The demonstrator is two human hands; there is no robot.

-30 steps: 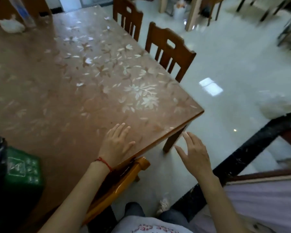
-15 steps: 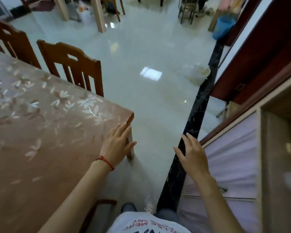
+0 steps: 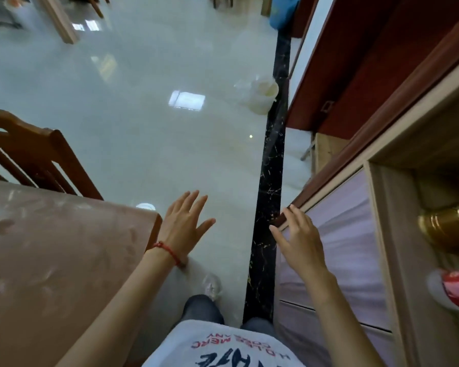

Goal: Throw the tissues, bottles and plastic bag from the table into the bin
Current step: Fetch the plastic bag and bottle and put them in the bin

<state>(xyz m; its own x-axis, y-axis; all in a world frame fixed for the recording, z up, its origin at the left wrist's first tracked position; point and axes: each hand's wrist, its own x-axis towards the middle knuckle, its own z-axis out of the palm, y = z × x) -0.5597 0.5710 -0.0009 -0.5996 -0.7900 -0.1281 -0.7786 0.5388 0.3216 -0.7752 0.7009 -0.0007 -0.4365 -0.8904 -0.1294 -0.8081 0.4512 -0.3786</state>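
Only the near right corner of the brown flower-patterned table [image 3: 64, 247] shows, at the lower left, with nothing on it. My left hand [image 3: 183, 226] hovers open just past that corner, above the pale floor, fingers spread, a red string on the wrist. My right hand [image 3: 300, 242] is open too, fingers apart, in front of the cabinet edge on the right. Neither hand holds anything. A whitish plastic bag or container [image 3: 260, 94] lies on the floor by the black strip, further ahead. No tissues, bottles or green bin are in view.
A wooden chair [image 3: 37, 157] stands at the table's far side. A black marble floor strip [image 3: 270, 181] runs ahead. On the right is a cabinet with lilac fronts [image 3: 347, 239], a brass object [image 3: 448, 229] and a red-and-white item [image 3: 456, 290] inside. Glossy floor stretches ahead.
The view has swung right, away from the table; the green bin, bottle and tissue at the table's far end have left the frame. My left hand has come off the table corner.
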